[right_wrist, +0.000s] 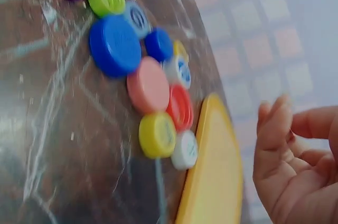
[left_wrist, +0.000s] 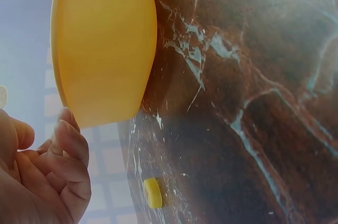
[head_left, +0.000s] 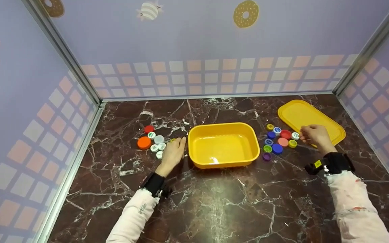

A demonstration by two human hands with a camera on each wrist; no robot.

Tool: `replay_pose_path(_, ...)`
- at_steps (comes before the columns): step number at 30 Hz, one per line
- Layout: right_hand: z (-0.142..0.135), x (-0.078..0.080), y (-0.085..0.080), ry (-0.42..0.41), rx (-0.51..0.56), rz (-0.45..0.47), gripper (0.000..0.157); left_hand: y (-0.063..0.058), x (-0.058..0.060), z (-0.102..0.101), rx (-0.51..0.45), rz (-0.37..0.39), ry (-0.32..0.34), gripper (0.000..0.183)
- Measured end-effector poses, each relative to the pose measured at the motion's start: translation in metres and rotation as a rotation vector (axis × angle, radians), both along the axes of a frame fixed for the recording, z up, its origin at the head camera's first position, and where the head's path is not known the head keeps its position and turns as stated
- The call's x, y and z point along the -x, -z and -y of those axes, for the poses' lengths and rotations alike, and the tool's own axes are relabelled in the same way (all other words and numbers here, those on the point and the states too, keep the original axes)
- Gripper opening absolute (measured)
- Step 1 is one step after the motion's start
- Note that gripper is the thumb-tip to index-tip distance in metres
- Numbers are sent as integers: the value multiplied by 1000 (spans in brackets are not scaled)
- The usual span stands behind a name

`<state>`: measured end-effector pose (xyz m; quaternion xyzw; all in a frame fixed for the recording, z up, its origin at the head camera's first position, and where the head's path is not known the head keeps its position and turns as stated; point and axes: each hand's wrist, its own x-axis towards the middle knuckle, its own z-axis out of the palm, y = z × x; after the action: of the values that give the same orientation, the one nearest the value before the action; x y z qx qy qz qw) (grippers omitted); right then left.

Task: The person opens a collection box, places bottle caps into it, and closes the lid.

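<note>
My left hand (head_left: 174,151) is at the left end of a yellow plastic bin (head_left: 191,148). In the left wrist view its fingers (left_wrist: 68,152) are loosely bent, hold nothing and overlap the bin's rim. A yellow bottle cap (left_wrist: 153,193) lies near it, mostly hidden by the hand in the head view. My right hand (head_left: 316,136) hovers over the near part of a yellow lid (head_left: 302,114), fingers loosely bent, thumb near the fingertips, nothing seen between them. Closest to it are a white cap (right_wrist: 185,150) and a yellow-green cap (right_wrist: 157,134).
Left of the bin lie an orange cap (head_left: 144,143), a red cap (head_left: 149,129) and several white ones. More caps, including a blue cap (head_left: 277,149) and a purple cap (head_left: 267,156), cluster between bin and lid. Patterned panels (head_left: 214,44) enclose the marble-look table (head_left: 235,209) on three sides.
</note>
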<state>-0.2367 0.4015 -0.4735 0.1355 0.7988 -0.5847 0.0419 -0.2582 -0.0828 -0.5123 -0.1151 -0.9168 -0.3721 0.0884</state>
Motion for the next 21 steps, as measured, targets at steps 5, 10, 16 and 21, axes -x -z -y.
replay_pose_path(5,25,11,2,-164,-359,-100,31,-2,0,2,17,-35,-41,33)
replay_pose_path(10,42,24,7,-268,-533,-137,23,-3,1,3,25,-91,-62,29)
replay_pose_path(16,52,43,15,-330,-644,-119,34,-2,0,5,38,-88,-74,28)
replay_pose_path(21,50,53,24,-363,-723,-129,35,-3,-1,7,50,-95,-58,28)
